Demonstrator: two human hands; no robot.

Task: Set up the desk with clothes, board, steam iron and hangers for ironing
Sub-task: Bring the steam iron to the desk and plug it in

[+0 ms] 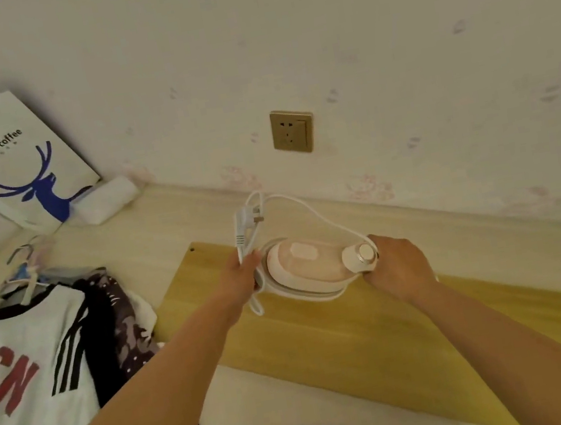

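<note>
At the far left, a white paper bag (8,161) printed with a blue deer is being leaned against the wall, and a white folded packet (107,200) is lying at its foot. Below these, a bundle of hangers (20,272) is being kept on the pale desk (149,234), touching the top of the clothes. A white shirt (12,368) with red letters and black stripes is being spread over the desk's left part, with a dark patterned garment (119,321) lying just beside it on its right.

Further right, a yellow wooden board (385,335) is being laid flat on the desk, tilted against the desk's edge line. A pink and white steam iron (303,268) is being rested at the board's far end. The left hand (241,278) is being closed around the iron's white cord (312,212), just beside the iron's left end, so that the plug (247,223) is being held upright above the fingers. The cord is being looped from there over the iron to its right end. The right hand (397,263) is being curled against that right end, next to the round white knob (360,254); how firmly it is being gripped cannot be told. Above the iron, a brass-coloured wall socket (292,131) is being shown on the wallpaper.
</note>
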